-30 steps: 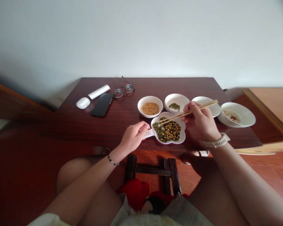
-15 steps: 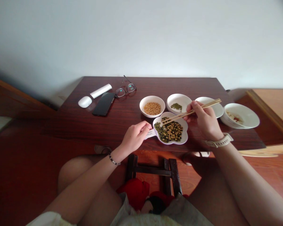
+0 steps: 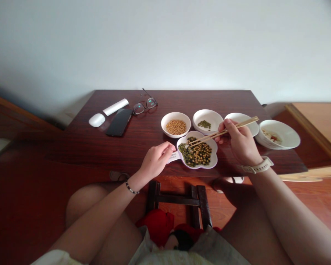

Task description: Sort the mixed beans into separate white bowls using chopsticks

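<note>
At a dark wooden table [image 3: 143, 138], a seated person works chopsticks [image 3: 209, 137] over a flower-shaped white dish [image 3: 214, 159] of mixed green and yellow beans [image 3: 200, 152]. The right hand [image 3: 240, 141] grasps the pair just beside the dish's far right rim; the left hand [image 3: 156, 158] has its fingers closed over the dish's short handle [image 3: 173, 157]. From where I stand, the sticks' long axis tells the story: it slants from the right hand down and leftward across the dish, tips among the beans at the handle side. The dish thus lies left of the right hand and right of the left, at the table's near edge. Whether the tips pinch a bean, I cannot tell. Just behind sit a bowl of yellow beans [image 3: 175, 127] and a bowl of green beans [image 3: 204, 124].
</note>
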`<action>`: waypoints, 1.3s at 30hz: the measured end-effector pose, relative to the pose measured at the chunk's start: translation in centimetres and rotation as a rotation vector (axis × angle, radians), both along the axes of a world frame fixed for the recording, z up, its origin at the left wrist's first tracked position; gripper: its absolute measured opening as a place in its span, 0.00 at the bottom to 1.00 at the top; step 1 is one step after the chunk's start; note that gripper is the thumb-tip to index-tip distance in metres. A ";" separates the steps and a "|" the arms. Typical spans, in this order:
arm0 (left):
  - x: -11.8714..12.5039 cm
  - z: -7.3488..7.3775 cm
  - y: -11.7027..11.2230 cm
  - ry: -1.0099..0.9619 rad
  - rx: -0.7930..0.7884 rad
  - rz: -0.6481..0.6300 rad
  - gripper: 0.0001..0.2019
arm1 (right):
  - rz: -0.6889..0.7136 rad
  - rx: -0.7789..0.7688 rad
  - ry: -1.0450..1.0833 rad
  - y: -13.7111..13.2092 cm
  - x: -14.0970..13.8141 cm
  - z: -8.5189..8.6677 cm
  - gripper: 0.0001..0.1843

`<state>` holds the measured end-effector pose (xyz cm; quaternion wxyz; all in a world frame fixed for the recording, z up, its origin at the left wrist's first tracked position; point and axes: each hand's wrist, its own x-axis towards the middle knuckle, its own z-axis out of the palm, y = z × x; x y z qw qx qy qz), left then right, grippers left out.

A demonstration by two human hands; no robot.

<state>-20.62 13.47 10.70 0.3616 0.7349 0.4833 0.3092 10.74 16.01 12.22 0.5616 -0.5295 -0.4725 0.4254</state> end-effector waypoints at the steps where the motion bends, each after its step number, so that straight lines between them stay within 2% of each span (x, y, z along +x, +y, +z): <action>1: 0.0 0.0 0.0 -0.002 0.000 0.001 0.19 | 0.000 0.000 0.001 0.0 0.0 0.0 0.29; 32: 0.0 0.1 0.0 0.010 0.000 0.008 0.19 | -0.023 0.025 -0.024 0.0 0.0 0.1 0.29; 39: 0.0 -0.1 0.0 -0.001 -0.004 0.003 0.19 | -0.003 0.012 0.029 0.2 0.4 -0.3 0.27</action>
